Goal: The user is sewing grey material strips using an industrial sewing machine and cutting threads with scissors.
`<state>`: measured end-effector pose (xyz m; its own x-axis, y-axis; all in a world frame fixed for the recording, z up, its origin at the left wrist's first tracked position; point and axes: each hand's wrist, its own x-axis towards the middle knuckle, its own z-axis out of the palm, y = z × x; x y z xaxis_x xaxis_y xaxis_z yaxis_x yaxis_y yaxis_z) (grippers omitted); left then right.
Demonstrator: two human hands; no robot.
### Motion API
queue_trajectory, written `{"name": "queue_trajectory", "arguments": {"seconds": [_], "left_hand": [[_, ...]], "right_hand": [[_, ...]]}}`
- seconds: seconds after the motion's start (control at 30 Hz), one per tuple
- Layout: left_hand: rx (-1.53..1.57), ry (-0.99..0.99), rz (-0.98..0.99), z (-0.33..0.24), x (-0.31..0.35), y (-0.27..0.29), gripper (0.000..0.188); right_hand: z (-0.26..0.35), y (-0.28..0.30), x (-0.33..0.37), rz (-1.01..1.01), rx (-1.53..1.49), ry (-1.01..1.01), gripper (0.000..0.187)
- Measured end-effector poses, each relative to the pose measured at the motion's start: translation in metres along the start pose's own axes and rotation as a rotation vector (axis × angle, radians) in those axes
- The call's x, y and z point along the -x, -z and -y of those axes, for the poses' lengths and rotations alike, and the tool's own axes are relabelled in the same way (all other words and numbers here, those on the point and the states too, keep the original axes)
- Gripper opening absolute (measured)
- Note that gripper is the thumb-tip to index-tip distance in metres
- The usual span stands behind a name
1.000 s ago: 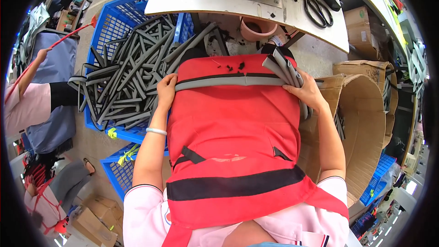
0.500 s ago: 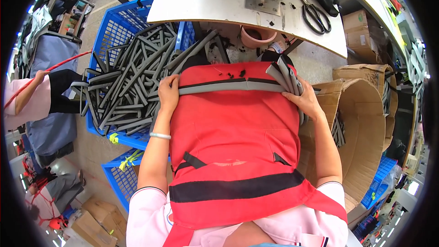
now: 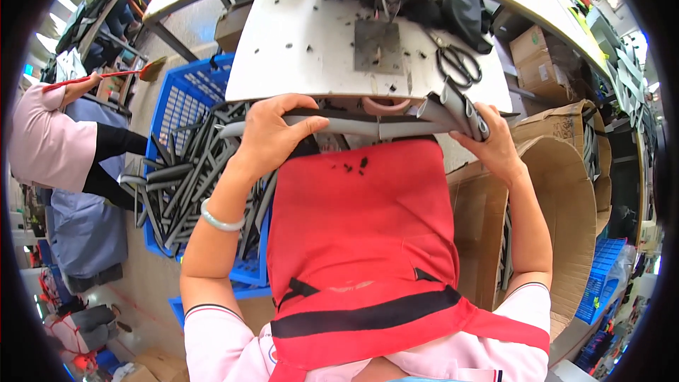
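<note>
- Curled round the long grey strip [image 3: 346, 126], my left hand [image 3: 271, 134] holds it up, thumb lying along the grey face and index finger arched above; how firmly the fingers behind press, I cannot tell.
- With my right hand [image 3: 496, 143] I grip a bundle of rolled grey pieces [image 3: 456, 112], thumb on the near side, fingers wrapped round the far side, the pieces' ends fanning up and leftward.
- Between my two hands the long strip runs nearly level, a dark edge along its top and a seam partway across; its left end pokes out past my left hand, and its right end meets the bundle, where I cannot see how it finishes.
- Below it lies my red apron [image 3: 368, 205], with small black scraps [image 3: 363, 163] near its far end.
- Beyond the strip stands a white table [image 3: 272, 71], bearing a metal plate [image 3: 377, 42] and black-handled scissors [image 3: 458, 65].
- At my left a blue basket [image 3: 185, 92] holds a heap of grey strips [image 3: 187, 194].
- To my right sits a cardboard box [image 3: 562, 226].
- Farther left, a co-worker [image 3: 53, 131] holds a red-handled broom [image 3: 106, 79].
</note>
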<state>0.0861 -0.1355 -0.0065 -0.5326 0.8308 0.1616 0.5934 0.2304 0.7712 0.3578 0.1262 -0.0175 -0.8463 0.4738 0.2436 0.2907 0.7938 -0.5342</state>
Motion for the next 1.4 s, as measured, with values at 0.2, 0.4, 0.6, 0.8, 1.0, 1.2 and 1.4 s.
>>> {"name": "queue_trajectory", "arguments": {"seconds": [0.2, 0.4, 0.6, 0.8, 1.0, 1.2, 1.4], "left_hand": [[-0.038, -0.1, -0.138, -0.031, -0.053, 0.025, 0.025], [0.007, -0.033, -0.138, -0.017, -0.085, 0.021, 0.03], [0.005, 0.031, -0.124, -0.019, -0.1, 0.017, 0.027], [0.012, 0.042, -0.135, -0.012, -0.108, 0.014, 0.033], [0.01, 0.025, -0.14, -0.014, -0.113, 0.012, 0.029], [0.061, 0.013, -0.146, -0.009, -0.116, 0.012, 0.027], [0.084, 0.009, -0.153, -0.008, -0.115, 0.013, 0.028]], "right_hand": [[-0.002, 0.025, -0.052, -0.1, -0.025, -0.081, 0.066], [-0.021, 0.02, -0.076, -0.18, 0.072, -0.063, 0.067], [-0.02, 0.026, -0.087, -0.097, -0.009, -0.181, 0.081], [-0.023, 0.026, -0.091, -0.072, -0.003, -0.217, 0.084], [-0.025, 0.028, -0.095, -0.084, -0.048, -0.186, 0.085], [-0.019, 0.031, -0.096, -0.084, -0.092, -0.201, 0.086], [-0.016, 0.031, -0.095, -0.088, -0.095, -0.191, 0.088]]}}
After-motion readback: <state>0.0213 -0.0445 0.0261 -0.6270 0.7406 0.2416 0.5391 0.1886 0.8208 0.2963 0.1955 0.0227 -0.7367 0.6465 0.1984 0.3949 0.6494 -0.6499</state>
